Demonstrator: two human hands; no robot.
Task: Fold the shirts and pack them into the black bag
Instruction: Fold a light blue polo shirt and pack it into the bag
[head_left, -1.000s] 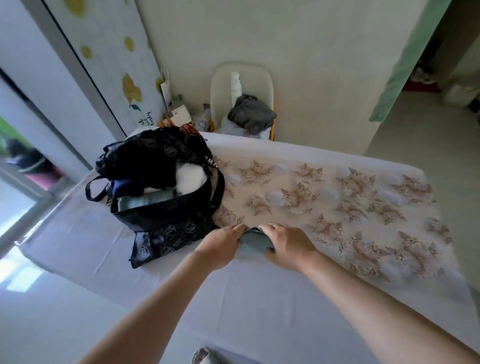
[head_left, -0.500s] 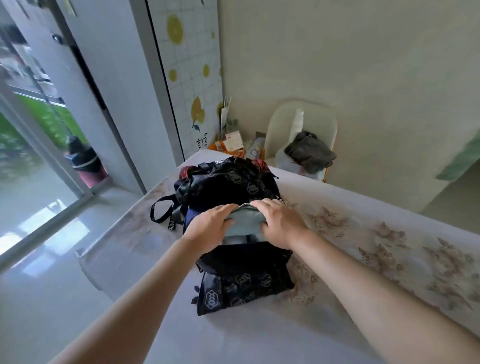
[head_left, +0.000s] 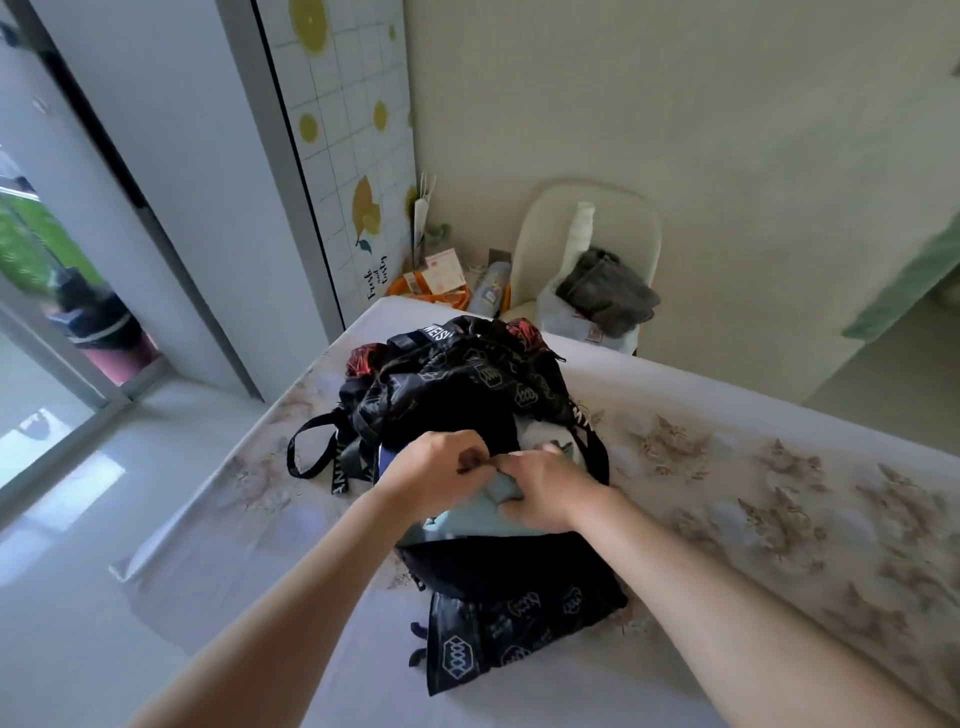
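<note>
The left hand (head_left: 434, 470) and the right hand (head_left: 543, 491) are pressed together over the mouth of the black bag (head_left: 478, 410), both clamped on the folded pale blue-green shirt (head_left: 475, 512). A second ago the shirt was held flat on the tabletop (head_left: 779, 467) beside the bag — now it is carried across and half pushed in, its near edge showing above the bag's front wall. Other folded pieces are glimpsed inside, near the right hand. This shirt is judged nearly packed — only tucking down and release remain. Beyond the tabletop, a chair (head_left: 592, 218) is seen bearing grey cloth.
</note>
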